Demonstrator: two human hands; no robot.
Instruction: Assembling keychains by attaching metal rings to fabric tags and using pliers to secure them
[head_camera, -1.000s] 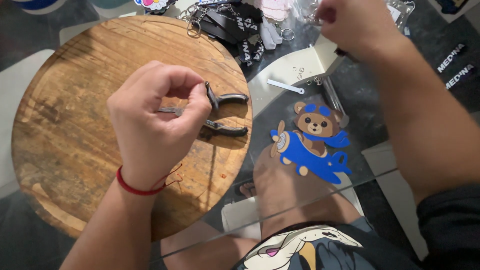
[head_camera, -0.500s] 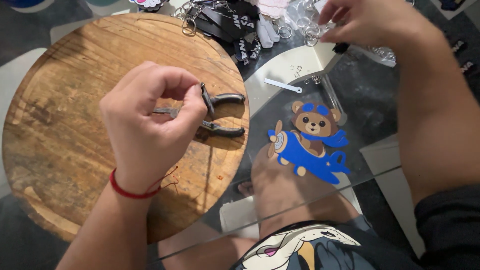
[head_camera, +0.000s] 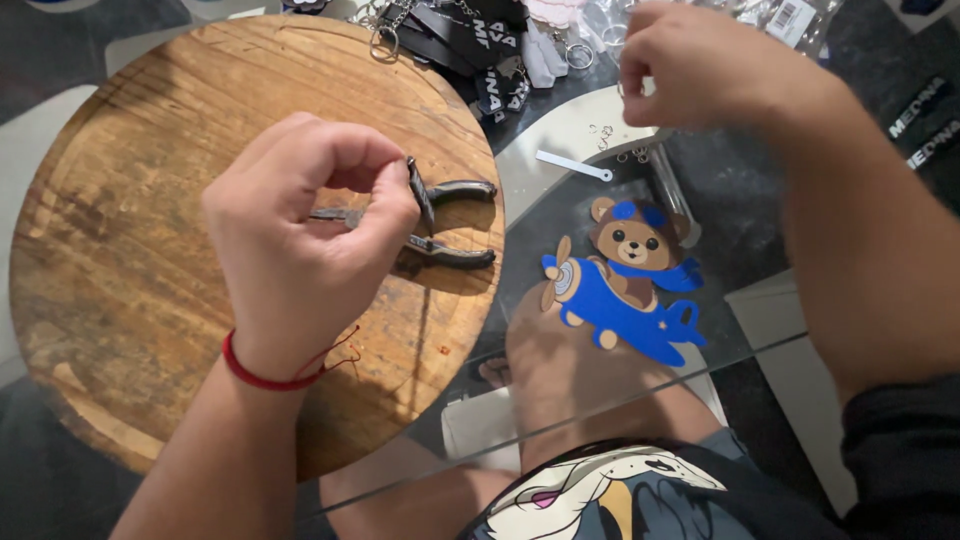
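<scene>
My left hand (head_camera: 300, 250), with a red string bracelet at the wrist, hovers over the round wooden board (head_camera: 120, 200). Its thumb and forefinger pinch a small dark piece (head_camera: 416, 188) just above the black-handled pliers (head_camera: 455, 222), which lie on the board with the jaws hidden under my fingers. My right hand (head_camera: 700, 70) is at the far side of the glass table, fingertips pinched together above some tiny metal rings (head_camera: 610, 135). Whatever is between those fingertips is too small to see.
A bear-in-a-blue-plane cutout (head_camera: 625, 275) lies flat on the glass beside the board. A short white strip (head_camera: 572, 165) sits behind it. Black keychain straps and key rings (head_camera: 470, 40) are heaped at the back. My knee (head_camera: 570, 370) shows through the glass.
My right hand has come down and left from the heap at the back to the tiny rings. My left hand has stayed pinched over the pliers.
</scene>
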